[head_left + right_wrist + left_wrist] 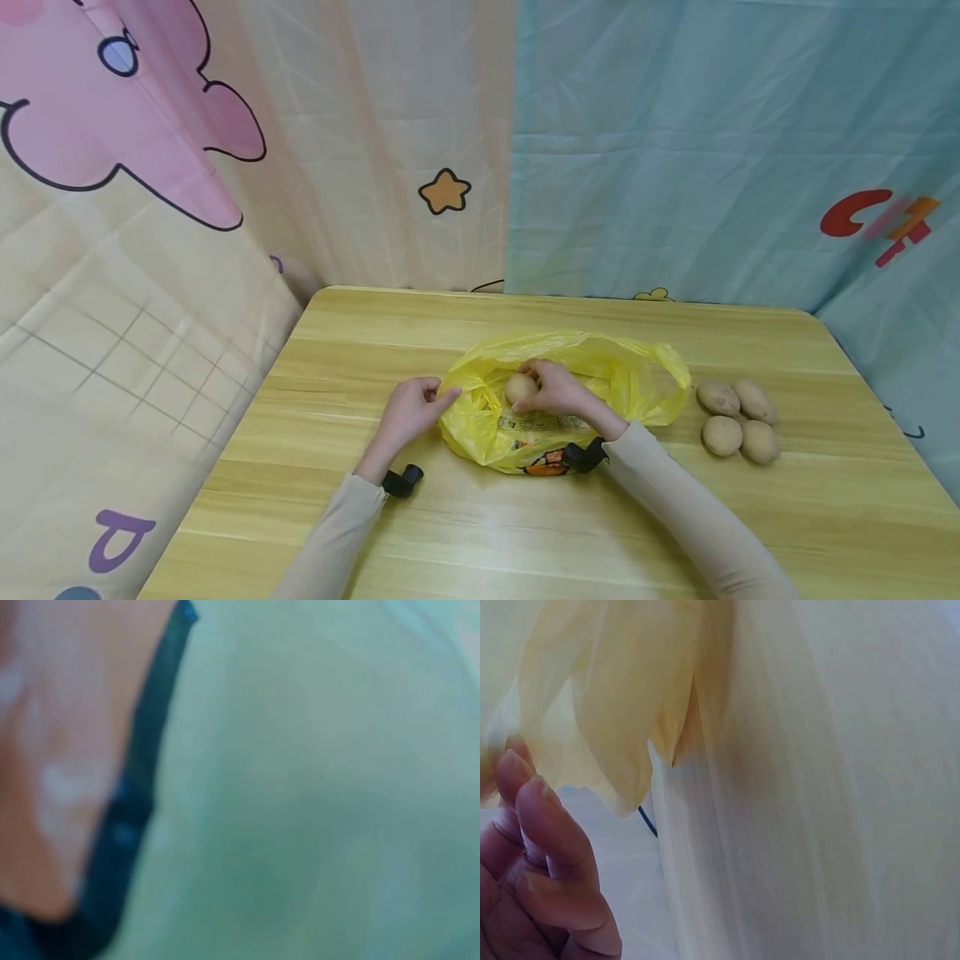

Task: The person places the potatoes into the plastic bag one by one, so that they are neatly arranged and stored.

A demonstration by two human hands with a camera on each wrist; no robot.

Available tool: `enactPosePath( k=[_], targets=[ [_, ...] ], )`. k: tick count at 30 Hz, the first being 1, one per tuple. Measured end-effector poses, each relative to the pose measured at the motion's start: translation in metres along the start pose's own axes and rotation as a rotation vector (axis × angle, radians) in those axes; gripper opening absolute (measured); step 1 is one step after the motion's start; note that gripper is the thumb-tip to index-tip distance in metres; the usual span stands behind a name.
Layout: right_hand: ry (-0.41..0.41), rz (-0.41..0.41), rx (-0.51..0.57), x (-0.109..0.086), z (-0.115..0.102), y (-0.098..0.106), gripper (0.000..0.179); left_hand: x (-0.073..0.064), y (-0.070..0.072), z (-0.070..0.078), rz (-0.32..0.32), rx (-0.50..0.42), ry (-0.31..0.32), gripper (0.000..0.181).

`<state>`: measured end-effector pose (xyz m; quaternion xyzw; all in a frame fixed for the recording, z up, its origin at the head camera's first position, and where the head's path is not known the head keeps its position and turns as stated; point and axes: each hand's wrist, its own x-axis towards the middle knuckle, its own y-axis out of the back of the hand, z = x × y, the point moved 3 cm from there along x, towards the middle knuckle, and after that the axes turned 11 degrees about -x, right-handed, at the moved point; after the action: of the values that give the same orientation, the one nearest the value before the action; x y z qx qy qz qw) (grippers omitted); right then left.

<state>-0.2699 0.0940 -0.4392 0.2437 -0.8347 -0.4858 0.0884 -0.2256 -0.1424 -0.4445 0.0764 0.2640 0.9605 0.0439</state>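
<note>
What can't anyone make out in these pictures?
Head view: part of the held potato, covered by the right hand.
Head view: lettering on the yellow bag, too small.
Left wrist view: part of the left hand, cut off by the edge.
Right wrist view: nearly everything, blurred.

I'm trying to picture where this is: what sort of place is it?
Most likely a curtained-off work corner: a wooden table stands before cartoon-printed curtains, with loose potatoes and a yellow bag on it.
</note>
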Motion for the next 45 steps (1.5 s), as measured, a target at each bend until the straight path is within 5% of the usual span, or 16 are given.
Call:
enactPosePath(
  k=[29,45],
  targets=[
    [0.075,-0.120,0.045,-0.015,0.008,0.010,0.077,0.001,0.002,-0.002,0.009,0.009,-0.004,0.048],
    [0.092,-0.012,0.078,-0.053,0.016,0.036,0.060,0.000,0.002,0.002,0.003,0.005,-0.005,0.048]
  ],
)
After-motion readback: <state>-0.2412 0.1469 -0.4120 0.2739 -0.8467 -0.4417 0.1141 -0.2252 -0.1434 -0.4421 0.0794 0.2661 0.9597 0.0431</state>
